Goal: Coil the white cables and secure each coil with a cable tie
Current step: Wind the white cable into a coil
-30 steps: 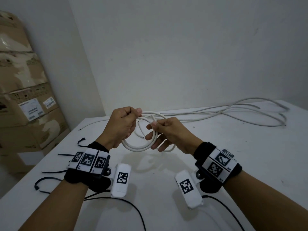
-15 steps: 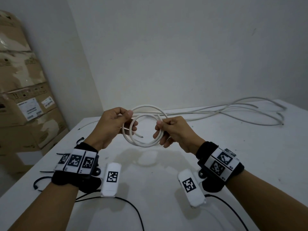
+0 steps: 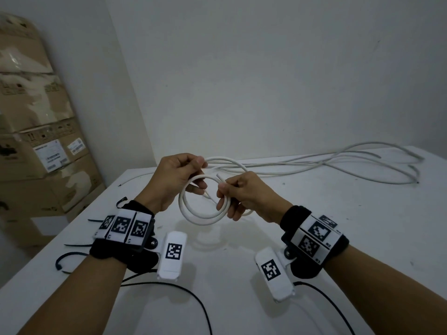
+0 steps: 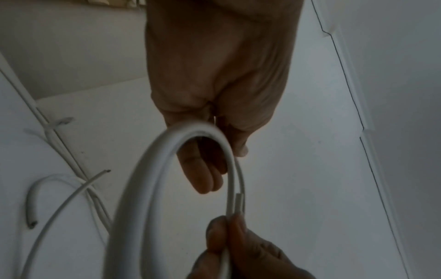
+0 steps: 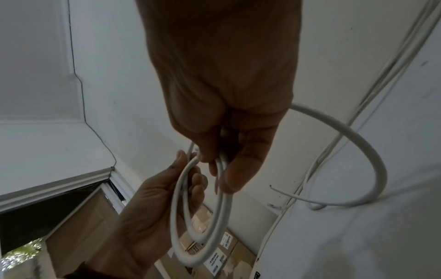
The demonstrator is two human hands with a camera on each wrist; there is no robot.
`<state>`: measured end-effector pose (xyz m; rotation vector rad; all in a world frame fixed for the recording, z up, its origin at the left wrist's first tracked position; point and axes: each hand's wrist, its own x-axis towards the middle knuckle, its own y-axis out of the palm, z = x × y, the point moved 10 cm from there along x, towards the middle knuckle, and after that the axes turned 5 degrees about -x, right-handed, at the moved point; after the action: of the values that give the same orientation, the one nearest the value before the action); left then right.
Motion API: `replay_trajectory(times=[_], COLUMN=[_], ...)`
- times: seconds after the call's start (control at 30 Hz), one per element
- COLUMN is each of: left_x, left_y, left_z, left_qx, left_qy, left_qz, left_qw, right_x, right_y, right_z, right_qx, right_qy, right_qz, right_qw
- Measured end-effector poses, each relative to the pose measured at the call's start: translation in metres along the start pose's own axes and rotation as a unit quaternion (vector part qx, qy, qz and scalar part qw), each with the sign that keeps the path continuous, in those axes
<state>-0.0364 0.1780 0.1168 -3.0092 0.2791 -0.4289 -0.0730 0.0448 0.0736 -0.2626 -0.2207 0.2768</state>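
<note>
A white cable coil (image 3: 205, 217) of about two loops hangs in the air over the white table (image 3: 314, 238), held between both hands. My left hand (image 3: 200, 176) pinches its upper left side with thumb and fingers. My right hand (image 3: 223, 197) grips the right side, fingers curled round the strands. A short cable end (image 4: 239, 203) sticks up just above the right fingers (image 4: 235, 237). In the right wrist view the coil (image 5: 203, 236) hangs below my right hand (image 5: 222, 169), and one wider loop (image 5: 358, 149) swings off to the right.
Several loose white cables (image 3: 338, 163) lie along the table's back right. Black cable ties (image 3: 70, 246) lie near the table's left edge by my left wrist. Stacked cardboard boxes (image 3: 36, 146) stand on the left beyond the table. A wall stands close behind.
Both hands kept hold of the coil. It rose slightly half a second ago and now sits lower again, with the hands closer together and the loops more tightly gathered.
</note>
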Motion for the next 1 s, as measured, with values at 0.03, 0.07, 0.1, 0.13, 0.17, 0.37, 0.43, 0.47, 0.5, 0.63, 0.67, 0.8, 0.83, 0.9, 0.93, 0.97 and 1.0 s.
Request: replay_trajectory(times=[0.03,0.07,0.1,0.13,0.17,0.37,0.43,0.47,0.5,0.63,0.67,0.8,0.83,0.9,0.93,0.97,1.0], left_x=[0.001,0.002,0.002,0.001,0.000,-0.005,-0.006,-0.007,-0.008,-0.009,-0.010,-0.011,-0.010,-0.010,-0.010,-0.010,-0.010], left_y=[0.002,0.002,0.003,0.005,0.006,-0.006,-0.010,-0.010,-0.010,-0.007,-0.007,-0.004,-0.004,-0.005,-0.005,-0.005,-0.006], left_z=[-0.001,-0.002,-0.002,-0.001,0.000,0.007,0.009,0.010,0.010,0.009,0.009,0.010,0.010,0.012,0.013,0.014,0.015], left_qx=[-0.001,0.001,0.005,0.010,0.015,0.033,0.032,0.030,0.028,0.013,0.008,0.000,0.002,0.009,0.013,0.017,0.022], left_qy=[-0.001,0.000,0.000,0.000,-0.002,-0.031,-0.038,-0.040,-0.041,-0.038,-0.040,-0.052,-0.050,-0.043,-0.041,-0.040,-0.040], left_qz=[0.000,-0.002,0.001,0.007,0.015,-0.004,-0.005,-0.002,0.002,0.014,0.015,0.015,0.013,0.006,0.005,0.005,0.006], left_qw=[1.000,1.000,1.000,1.000,1.000,0.999,0.999,0.999,0.999,0.999,0.999,0.999,0.999,0.999,0.999,0.999,0.999], right_x=[0.000,0.001,0.001,0.001,0.001,-0.002,-0.002,-0.002,-0.002,-0.002,-0.002,-0.003,-0.004,-0.005,-0.005,-0.006,-0.006], right_y=[0.000,-0.002,-0.005,-0.009,-0.012,-0.021,-0.024,-0.025,-0.026,-0.031,-0.032,-0.033,-0.031,-0.026,-0.024,-0.023,-0.023], right_z=[0.000,-0.001,-0.002,-0.004,-0.005,-0.014,-0.017,-0.018,-0.020,-0.023,-0.024,-0.029,-0.029,-0.029,-0.029,-0.030,-0.032], right_qx=[-0.001,0.000,0.002,0.004,0.006,0.043,0.056,0.063,0.070,0.094,0.099,0.132,0.139,0.138,0.131,0.120,0.104], right_qy=[0.003,0.005,0.007,0.010,0.012,0.023,0.027,0.028,0.030,0.031,0.032,0.037,0.037,0.043,0.048,0.054,0.059], right_qz=[-0.005,-0.013,-0.023,-0.033,-0.043,-0.084,-0.097,-0.105,-0.113,-0.144,-0.151,-0.157,-0.147,-0.116,-0.099,-0.083,-0.071], right_qw=[1.000,1.000,1.000,0.999,0.999,0.995,0.993,0.992,0.991,0.985,0.983,0.978,0.979,0.983,0.985,0.988,0.990])
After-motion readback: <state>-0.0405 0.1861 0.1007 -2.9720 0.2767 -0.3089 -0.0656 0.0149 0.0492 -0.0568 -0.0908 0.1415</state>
